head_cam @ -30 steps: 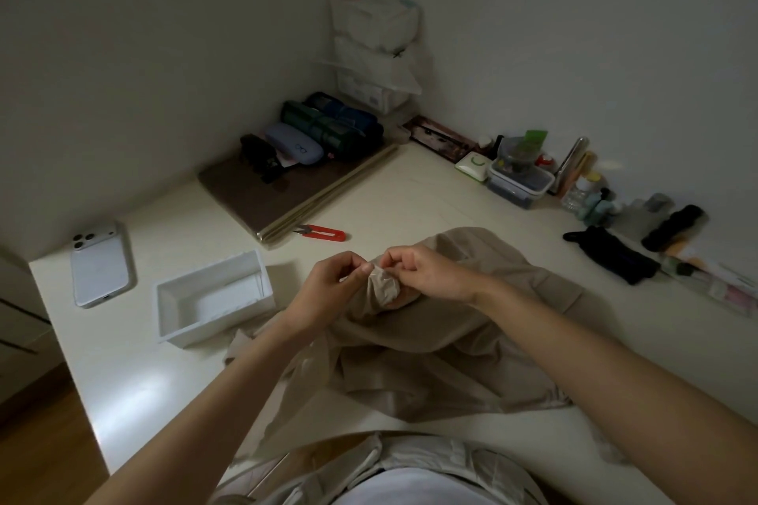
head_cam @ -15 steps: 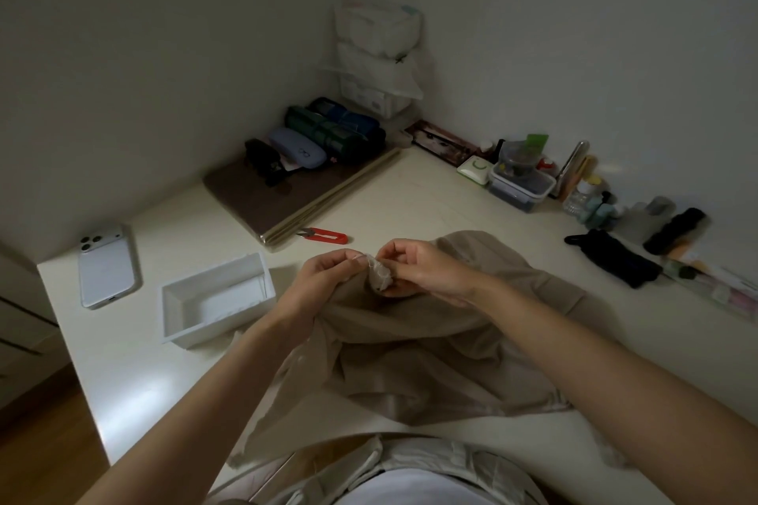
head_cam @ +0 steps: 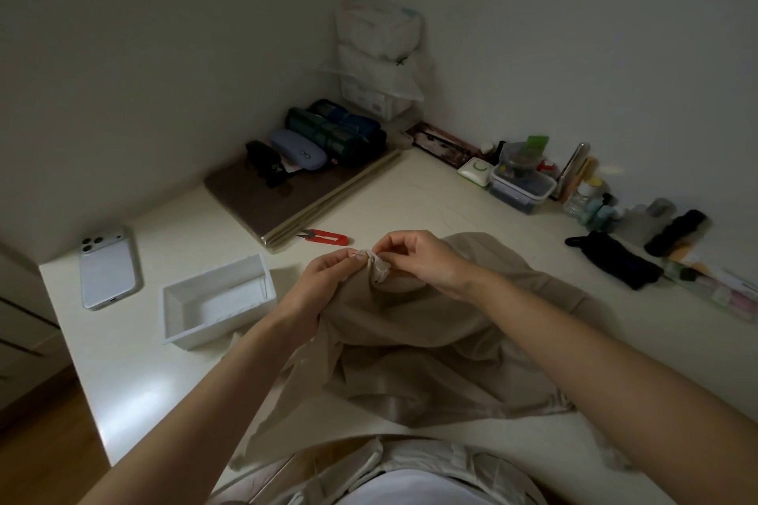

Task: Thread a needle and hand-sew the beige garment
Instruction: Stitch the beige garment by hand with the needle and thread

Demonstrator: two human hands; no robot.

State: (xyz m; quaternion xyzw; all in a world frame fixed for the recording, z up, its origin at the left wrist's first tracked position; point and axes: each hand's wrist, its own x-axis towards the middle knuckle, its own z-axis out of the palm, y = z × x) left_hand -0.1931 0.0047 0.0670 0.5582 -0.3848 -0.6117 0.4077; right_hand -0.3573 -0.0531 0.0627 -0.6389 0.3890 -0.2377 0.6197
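The beige garment (head_cam: pixel 414 340) lies bunched on the cream table (head_cam: pixel 123 361) in front of me, and a fold of it is lifted between my hands. My left hand (head_cam: pixel 328 279) pinches that raised fold from the left. From the right, my right hand (head_cam: pixel 422 258) pinches the same small bunch of cloth with thumb and fingertips. The hands nearly touch at the fold. No needle or thread can be made out in this dim light.
A white open box (head_cam: pixel 217 299) sits left of my hands, with a white phone (head_cam: pixel 107 271) further left. Red thread snips (head_cam: pixel 328 237) lie behind the hands. Cases on a brown board (head_cam: pixel 287 193), containers (head_cam: pixel 521 184) and dark items (head_cam: pixel 615 258) line the walls.
Both hands stay on the raised fold. My right fingertips have worked slightly left along the bunch and the fold sits a little tighter between the hands.
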